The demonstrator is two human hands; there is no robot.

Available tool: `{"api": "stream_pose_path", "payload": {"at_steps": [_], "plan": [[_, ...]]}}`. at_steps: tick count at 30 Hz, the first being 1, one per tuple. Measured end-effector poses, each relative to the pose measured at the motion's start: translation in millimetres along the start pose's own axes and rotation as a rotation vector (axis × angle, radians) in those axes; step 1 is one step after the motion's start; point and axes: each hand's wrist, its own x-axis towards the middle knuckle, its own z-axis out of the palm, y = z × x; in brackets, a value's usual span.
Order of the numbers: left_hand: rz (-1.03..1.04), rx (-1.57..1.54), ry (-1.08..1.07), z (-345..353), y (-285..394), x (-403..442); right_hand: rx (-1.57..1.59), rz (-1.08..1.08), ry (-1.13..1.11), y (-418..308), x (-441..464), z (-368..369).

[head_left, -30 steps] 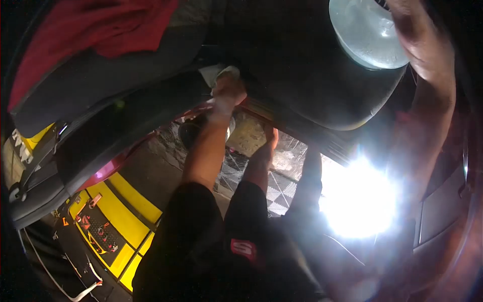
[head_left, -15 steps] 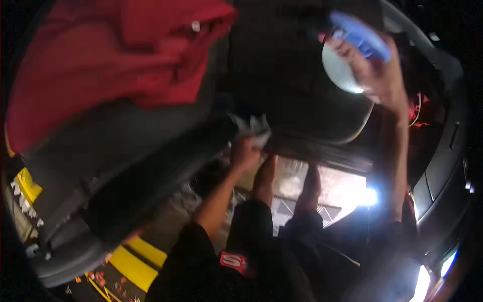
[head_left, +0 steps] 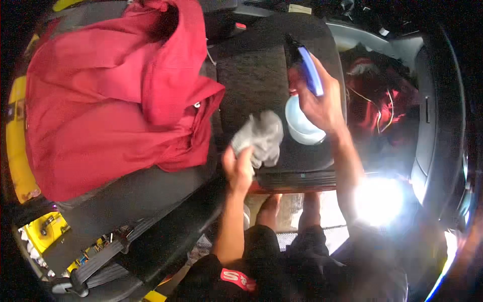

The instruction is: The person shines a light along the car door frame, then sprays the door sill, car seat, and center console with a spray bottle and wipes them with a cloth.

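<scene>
My right hand [head_left: 327, 103] is closed around the neck of a spray bottle [head_left: 303, 125] with a blue and black trigger head and a pale, rounded body. The bottle is over the dark fabric car seat [head_left: 251, 73]; I cannot tell whether its base touches the seat. In my left hand [head_left: 239, 168] is a crumpled grey cloth [head_left: 264, 138], gripped at its near end and slightly blurred. It hangs over the front part of the seat, left of the bottle.
A red garment [head_left: 110, 105] lies across the left of the seat. Yellow cases [head_left: 48, 229] and a seat belt [head_left: 100, 259] are at the lower left. On the right are a door panel [head_left: 427, 110] and dark red items. A bright lamp [head_left: 380, 201] glares beside my right arm.
The view has shifted and sharpened. My right hand has brought the spray bottle lower and more upright over the seat. The cloth in my left hand now shows fully in front of the seat back.
</scene>
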Motion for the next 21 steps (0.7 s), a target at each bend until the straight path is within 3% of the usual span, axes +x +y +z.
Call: {"api": "stream_pose_path", "payload": {"at_steps": [3, 5, 8, 9, 12, 17, 18, 21], "plan": [[0.066, -0.08, 0.084, -6, 5, 18, 0.072, 0.066, -0.224, 5, 12, -4], [-0.011, 0.084, 0.174, -18, 2, 25, 0.074, -0.006, -0.124, 8, 17, -2], [0.161, 0.584, 0.086, -42, -35, 56, -0.013, -0.243, 0.059, 18, 20, 7], [0.203, 0.762, 0.044, -50, -57, 66, -0.134, -0.126, 0.007, 10, 14, 13], [0.273, 1.05, -0.091, -55, -64, 61, -0.129, -0.168, -0.197, 7, 0, 32], [0.378, 0.961, -0.212, -48, -78, 57, -0.248, -0.131, -0.445, -34, -40, 61], [0.387, 0.946, -0.243, -25, -81, 63, -0.244, -0.149, -0.517, -8, -29, 41], [0.434, 0.824, -0.333, -13, -71, 67, -0.207, -0.255, -0.37, -32, -59, 14]]}}
